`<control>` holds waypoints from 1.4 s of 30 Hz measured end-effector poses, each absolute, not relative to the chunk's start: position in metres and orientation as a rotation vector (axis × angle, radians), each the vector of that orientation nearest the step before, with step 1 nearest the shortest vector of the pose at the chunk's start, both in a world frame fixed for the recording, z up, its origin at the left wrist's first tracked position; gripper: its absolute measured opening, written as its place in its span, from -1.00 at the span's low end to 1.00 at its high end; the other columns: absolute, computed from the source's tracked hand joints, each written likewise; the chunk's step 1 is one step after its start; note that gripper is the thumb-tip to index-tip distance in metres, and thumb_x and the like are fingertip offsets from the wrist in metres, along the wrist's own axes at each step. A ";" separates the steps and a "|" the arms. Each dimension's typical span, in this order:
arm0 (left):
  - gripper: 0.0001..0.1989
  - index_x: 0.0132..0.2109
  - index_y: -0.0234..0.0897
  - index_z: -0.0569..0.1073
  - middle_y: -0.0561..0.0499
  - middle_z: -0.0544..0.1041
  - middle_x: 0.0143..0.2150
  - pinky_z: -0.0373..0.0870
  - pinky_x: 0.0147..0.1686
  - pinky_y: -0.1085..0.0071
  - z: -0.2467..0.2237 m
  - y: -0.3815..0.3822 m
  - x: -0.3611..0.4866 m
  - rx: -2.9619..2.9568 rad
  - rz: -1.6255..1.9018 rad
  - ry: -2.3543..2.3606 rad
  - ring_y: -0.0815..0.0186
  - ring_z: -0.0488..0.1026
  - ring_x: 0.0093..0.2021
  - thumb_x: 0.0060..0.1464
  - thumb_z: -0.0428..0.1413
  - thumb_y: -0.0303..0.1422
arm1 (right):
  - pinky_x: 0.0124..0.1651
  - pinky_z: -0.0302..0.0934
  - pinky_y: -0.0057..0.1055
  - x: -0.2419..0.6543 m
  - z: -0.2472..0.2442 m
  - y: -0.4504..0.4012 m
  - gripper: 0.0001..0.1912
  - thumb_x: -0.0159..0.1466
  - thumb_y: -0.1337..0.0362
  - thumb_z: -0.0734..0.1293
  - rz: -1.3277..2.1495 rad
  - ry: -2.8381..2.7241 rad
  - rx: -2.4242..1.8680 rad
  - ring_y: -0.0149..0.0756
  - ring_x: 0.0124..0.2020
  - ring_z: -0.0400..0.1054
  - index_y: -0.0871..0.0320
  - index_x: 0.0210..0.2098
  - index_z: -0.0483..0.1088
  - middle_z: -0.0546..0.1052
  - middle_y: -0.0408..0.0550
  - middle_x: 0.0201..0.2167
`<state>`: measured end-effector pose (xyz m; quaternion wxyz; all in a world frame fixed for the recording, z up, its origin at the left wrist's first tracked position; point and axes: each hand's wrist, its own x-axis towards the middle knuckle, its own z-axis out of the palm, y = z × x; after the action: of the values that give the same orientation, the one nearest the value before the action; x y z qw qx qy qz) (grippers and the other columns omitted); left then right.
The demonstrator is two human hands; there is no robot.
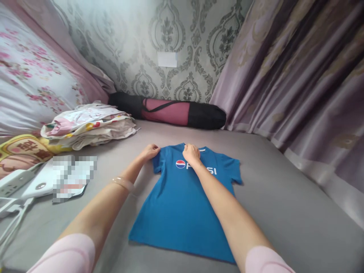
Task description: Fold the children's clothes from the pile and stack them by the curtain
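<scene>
In the frame's middle, left hand (151, 151) and right hand (192, 154) pinched the blue Pepsi T-shirt (184, 208) up top, maybe to pull it straight.

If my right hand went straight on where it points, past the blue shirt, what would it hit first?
Past the blue shirt, your right hand would probably meet the long bag by the wall, though depth is unclear.

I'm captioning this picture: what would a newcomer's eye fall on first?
Probably the bright blue T-shirt spread on the grey surface, with the left hand at one sleeve and the right hand by the collar. Next, the long black-and-pink bag lying at the foot of the patterned wall.
</scene>
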<state>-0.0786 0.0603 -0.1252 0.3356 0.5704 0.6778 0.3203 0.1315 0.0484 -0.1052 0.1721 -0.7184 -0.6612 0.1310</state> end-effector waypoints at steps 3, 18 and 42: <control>-0.82 -0.44 -0.25 0.42 0.03 0.47 -0.54 0.28 -0.42 0.43 -0.127 0.062 -0.078 1.488 0.826 1.768 0.24 0.44 -0.39 -0.17 0.21 -0.25 | 0.17 0.11 -0.08 0.128 -0.105 0.073 -0.46 0.42 0.13 0.03 0.401 -1.782 -2.124 0.09 0.16 0.31 0.37 -0.04 0.50 0.49 0.37 0.03; -0.49 -0.19 -0.28 0.42 0.09 0.42 -0.40 0.29 -0.35 0.43 -0.112 0.061 -0.100 1.410 1.017 1.431 0.33 0.38 -0.37 -0.34 0.27 -0.15 | 0.02 0.15 -0.42 0.127 -0.143 0.094 -0.68 0.39 0.17 0.19 0.401 -1.732 -2.004 -0.23 0.03 0.39 0.05 0.01 0.49 0.56 -0.05 0.00; -0.66 -0.47 -0.29 0.41 0.07 0.39 -0.58 0.17 -0.52 0.45 -0.123 0.059 -0.111 1.204 0.809 1.767 0.36 0.30 -0.53 -0.23 0.30 -0.12 | 0.11 0.04 -0.16 0.122 -0.136 0.074 -0.56 0.34 0.46 0.08 0.156 -2.175 -1.922 -0.06 0.11 0.22 0.10 0.09 0.41 0.43 0.08 0.11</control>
<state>-0.1106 0.0594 -0.1234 0.4149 0.4793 0.7031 0.3222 0.1223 0.0737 -0.1364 0.1170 -0.6567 -0.7431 0.0533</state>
